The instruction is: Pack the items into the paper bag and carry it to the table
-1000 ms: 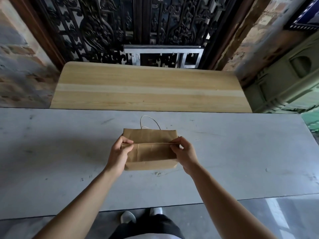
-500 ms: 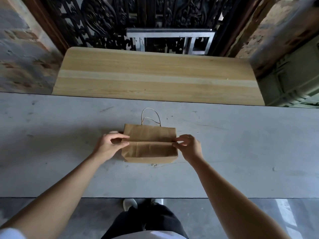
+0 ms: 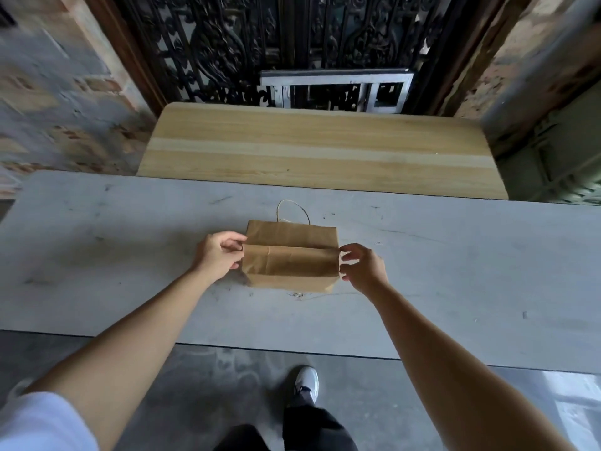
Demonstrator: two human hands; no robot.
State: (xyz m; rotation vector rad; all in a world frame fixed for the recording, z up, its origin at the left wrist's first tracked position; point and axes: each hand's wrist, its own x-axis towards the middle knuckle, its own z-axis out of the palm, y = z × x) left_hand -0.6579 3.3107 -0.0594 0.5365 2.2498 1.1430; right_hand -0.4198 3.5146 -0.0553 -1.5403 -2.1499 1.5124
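Note:
A brown paper bag [image 3: 289, 255] lies flat and folded on the grey table [image 3: 455, 271], its string handle [image 3: 292, 209] pointing away from me. My left hand [image 3: 219, 255] is at the bag's left edge, thumb and forefinger pinched on the end of the fold. At the right edge, my right hand [image 3: 362, 265] has its fingers spread, tips just touching the paper. No items for packing are in view.
A light wooden table [image 3: 318, 148] stands behind the grey one, against a dark ornate metal gate [image 3: 292, 43]. A metal frame [image 3: 335, 89] leans at the gate's foot. Brick walls flank both sides. My shoe [image 3: 305, 382] is on the floor below.
Both hands have slid outward from on top of the fold to the bag's side edges, and the right fingers have spread. The bag now lies flatter. The camera view has shifted.

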